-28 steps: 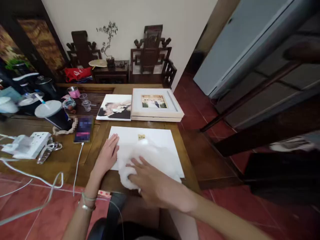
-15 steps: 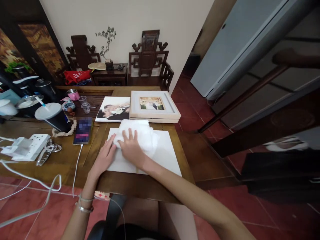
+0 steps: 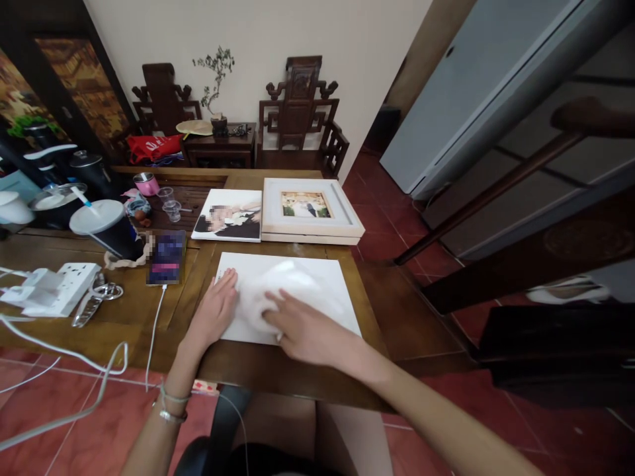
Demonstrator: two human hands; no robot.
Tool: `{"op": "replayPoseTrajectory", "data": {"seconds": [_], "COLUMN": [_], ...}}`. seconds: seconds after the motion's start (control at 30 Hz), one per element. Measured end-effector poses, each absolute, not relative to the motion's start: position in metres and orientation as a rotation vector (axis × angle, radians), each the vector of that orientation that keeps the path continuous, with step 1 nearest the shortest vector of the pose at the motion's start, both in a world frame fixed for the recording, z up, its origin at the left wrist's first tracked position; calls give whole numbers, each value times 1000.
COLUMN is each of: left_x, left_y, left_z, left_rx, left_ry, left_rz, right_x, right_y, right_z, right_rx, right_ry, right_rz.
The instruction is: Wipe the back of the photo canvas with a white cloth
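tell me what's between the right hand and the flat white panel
In the head view, a white, cloth-like wad, blurred, lies between the right hand and the flat white panel.

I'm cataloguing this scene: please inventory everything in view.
Table: 1, brown, foreground
Panel: 1, white, on table
Cloth: 1, white, on panel, blurred
Photo frame: at least 1, white, beyond panel
Portrait print: 1, white and black, left of frame
Smartphone: 1, dark, left of panel
Power strip: 1, white, near left
Cables: several, white, left
Straw cup: 1, black, beyond power strip
Mug: 1, pink, far side
Plastic cups: 2, clear, beside mug
Armchairs: 2, dark brown, against wall
Side table: 1, dark brown, between armchairs
Potted plant: 1, green, on side table
Bag: 1, red, left of side table
Left hand: 1, at panel's left edge
Right hand: 1, on cloth
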State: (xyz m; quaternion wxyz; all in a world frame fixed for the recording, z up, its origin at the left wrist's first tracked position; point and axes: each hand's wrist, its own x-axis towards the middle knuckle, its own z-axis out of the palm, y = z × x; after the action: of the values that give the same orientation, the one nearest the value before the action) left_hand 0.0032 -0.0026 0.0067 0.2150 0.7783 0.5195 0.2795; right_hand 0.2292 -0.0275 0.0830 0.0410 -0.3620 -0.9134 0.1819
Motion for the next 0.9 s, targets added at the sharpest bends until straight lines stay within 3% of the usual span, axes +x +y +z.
{"op": "replayPoseTrajectory", "data": {"seconds": [0.13, 0.43, 0.7, 0.9], "left_x": [6, 5, 3, 4], "left_y": [-1, 1, 1, 3], "left_z": [8, 13, 3, 1], "left_rx": [2202, 2282, 2315, 2294], "left_ry": [1485, 1463, 1484, 1497], "left_rz": [774, 792, 820, 857], "right_x": [203, 140, 222, 192], "right_y": [15, 77, 63, 41], "right_z": [106, 92, 99, 131], "right_rx": [-1457, -1486, -1720, -1616], "right_ry": [-2674, -2612, -2619, -2687], "right_rz": [511, 559, 543, 543]}}
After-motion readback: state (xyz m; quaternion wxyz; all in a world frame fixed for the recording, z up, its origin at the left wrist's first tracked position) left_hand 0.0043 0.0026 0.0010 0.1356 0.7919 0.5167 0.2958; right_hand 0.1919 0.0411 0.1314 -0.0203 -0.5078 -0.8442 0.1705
